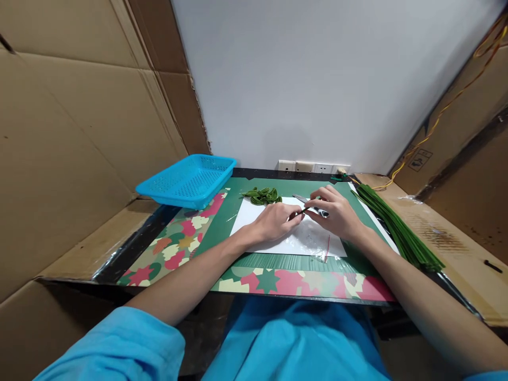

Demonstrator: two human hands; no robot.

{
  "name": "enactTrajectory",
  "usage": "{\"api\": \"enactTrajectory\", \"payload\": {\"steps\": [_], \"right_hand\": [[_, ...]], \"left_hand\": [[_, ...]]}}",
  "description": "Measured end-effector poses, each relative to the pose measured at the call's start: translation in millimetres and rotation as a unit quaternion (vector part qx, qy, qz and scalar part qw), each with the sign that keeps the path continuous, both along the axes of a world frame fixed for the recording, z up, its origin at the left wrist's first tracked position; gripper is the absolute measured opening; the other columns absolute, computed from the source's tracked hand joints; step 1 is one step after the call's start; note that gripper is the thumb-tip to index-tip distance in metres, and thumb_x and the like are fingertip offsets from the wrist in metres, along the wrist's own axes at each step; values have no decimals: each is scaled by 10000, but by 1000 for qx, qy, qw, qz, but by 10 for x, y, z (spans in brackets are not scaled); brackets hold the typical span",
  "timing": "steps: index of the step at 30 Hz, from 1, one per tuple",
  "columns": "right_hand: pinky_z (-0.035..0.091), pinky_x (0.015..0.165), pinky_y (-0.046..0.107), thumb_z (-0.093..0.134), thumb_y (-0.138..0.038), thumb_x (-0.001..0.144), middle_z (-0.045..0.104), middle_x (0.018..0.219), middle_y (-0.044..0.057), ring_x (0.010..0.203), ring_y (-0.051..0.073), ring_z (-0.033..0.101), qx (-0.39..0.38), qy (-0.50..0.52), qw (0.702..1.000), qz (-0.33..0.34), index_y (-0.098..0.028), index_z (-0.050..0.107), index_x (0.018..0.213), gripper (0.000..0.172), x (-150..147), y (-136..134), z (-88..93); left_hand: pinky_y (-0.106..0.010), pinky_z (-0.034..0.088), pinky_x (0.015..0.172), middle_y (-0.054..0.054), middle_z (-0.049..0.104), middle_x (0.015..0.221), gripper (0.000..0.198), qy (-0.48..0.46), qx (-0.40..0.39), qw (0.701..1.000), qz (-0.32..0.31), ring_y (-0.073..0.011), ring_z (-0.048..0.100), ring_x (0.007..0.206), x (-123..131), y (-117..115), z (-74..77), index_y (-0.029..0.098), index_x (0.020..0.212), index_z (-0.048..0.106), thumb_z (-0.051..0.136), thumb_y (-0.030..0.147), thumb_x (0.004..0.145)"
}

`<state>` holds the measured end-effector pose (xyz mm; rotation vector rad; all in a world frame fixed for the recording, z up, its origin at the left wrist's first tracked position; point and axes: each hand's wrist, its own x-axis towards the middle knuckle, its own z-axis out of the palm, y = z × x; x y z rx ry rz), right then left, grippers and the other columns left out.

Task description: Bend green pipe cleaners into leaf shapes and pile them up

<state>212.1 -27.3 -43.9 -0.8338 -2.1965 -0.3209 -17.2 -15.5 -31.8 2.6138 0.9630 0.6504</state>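
Note:
My left hand (pixel 273 221) rests over the white paper (pixel 243 218), its fingers closed on one end of a short dark green pipe cleaner (pixel 304 210). From the other side, my right hand (pixel 335 212) pinches the same stem with thumb and forefinger. A pair of scissors (pixel 299 198) lies on the paper, partly hidden behind my right hand. Just beyond my left hand is a small pile of bent, looped green pipe cleaners (pixel 262 196). To the right, a bundle of long straight green pipe cleaners (pixel 397 227) lies slantwise along the table's side.
A clear plastic bag (pixel 311 239) with a red strip lies on the paper below my hands. A blue perforated basket (pixel 177 200) stands at the back left. Cardboard walls (pixel 71 106) rise on both sides, and power sockets (pixel 305 166) line the wall behind.

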Motion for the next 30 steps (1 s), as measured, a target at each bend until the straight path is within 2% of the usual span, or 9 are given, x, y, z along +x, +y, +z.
{"api": "enactTrajectory", "payload": {"steps": [3, 8, 12, 15, 17, 20, 24, 26, 30], "right_hand": [[469, 729, 349, 617, -288, 1006, 632, 979, 97, 853, 229, 548, 8, 12, 1000, -16, -237, 766, 949, 167, -14, -40, 47], [457, 718, 347, 579, -288, 1011, 651, 840, 83, 828, 233, 553, -49, 20, 998, -22, -222, 761, 971, 198, -26, -67, 112], [441, 694, 327, 598, -305, 994, 680, 804, 72, 824, 225, 572, -97, 64, 993, -8, -226, 757, 952, 183, -25, -52, 109], [425, 659, 307, 644, -342, 955, 657, 733, 47, 729, 189, 561, -163, 131, 977, 32, -209, 753, 868, 192, -11, -49, 148], [381, 580, 288, 668, -390, 925, 603, 642, 16, 612, 149, 502, -265, 163, 947, 74, -189, 737, 778, 259, 1, -58, 206], [314, 502, 265, 737, -464, 855, 572, 582, -5, 525, 107, 434, -408, 223, 876, 131, -161, 718, 703, 340, 10, -78, 300], [276, 444, 241, 816, -489, 777, 629, 603, 10, 477, 84, 433, -485, 308, 799, 180, -147, 716, 742, 358, 4, -98, 339], [262, 418, 231, 813, -478, 787, 637, 595, 15, 461, 88, 450, -508, 320, 775, 198, -142, 727, 794, 347, 1, -100, 322], [260, 396, 217, 792, -422, 814, 649, 603, 20, 458, 88, 447, -525, 322, 755, 225, -136, 741, 864, 295, 0, -83, 283]], "left_hand": [[-276, 337, 626, -21, 676, 799, 369, -53, -72, 996, -18, -159, 564, 694, 30, -50, 26, 178, 869, 676, 457, 429, 1028], [-293, 398, 699, -28, 606, 729, 539, -94, -144, 984, -51, -172, 551, 702, 14, -98, 91, 175, 783, 661, 312, 475, 1064], [-313, 446, 891, -73, 618, 981, 510, -139, -132, 980, -62, -192, 587, 892, 11, -63, 79, 174, 781, 681, 383, 490, 1048], [-318, 461, 930, -111, 572, 1157, 488, -179, -167, 966, -87, -225, 581, 1072, 18, -14, 76, 172, 809, 714, 435, 504, 1033], [-328, 459, 955, -126, 567, 1213, 464, -197, -207, 953, -104, -251, 555, 1169, 24, 13, 90, 169, 797, 713, 488, 511, 1016], [-358, 444, 993, -131, 620, 1161, 440, -211, -300, 921, -133, -263, 561, 1166, 36, 30, 120, 161, 754, 685, 559, 512, 987], [-345, 458, 928, -111, 669, 947, 412, -237, -419, 867, -133, -242, 616, 1013, 50, 7, 140, 152, 757, 686, 652, 523, 933], [-335, 464, 899, -118, 687, 912, 406, -233, -452, 850, -139, -241, 636, 982, 53, -11, 139, 144, 782, 722, 674, 523, 919], [-334, 473, 877, -151, 743, 970, 392, -208, -436, 857, -178, -238, 662, 952, 63, -43, 139, 130, 860, 792, 668, 494, 938]]}}
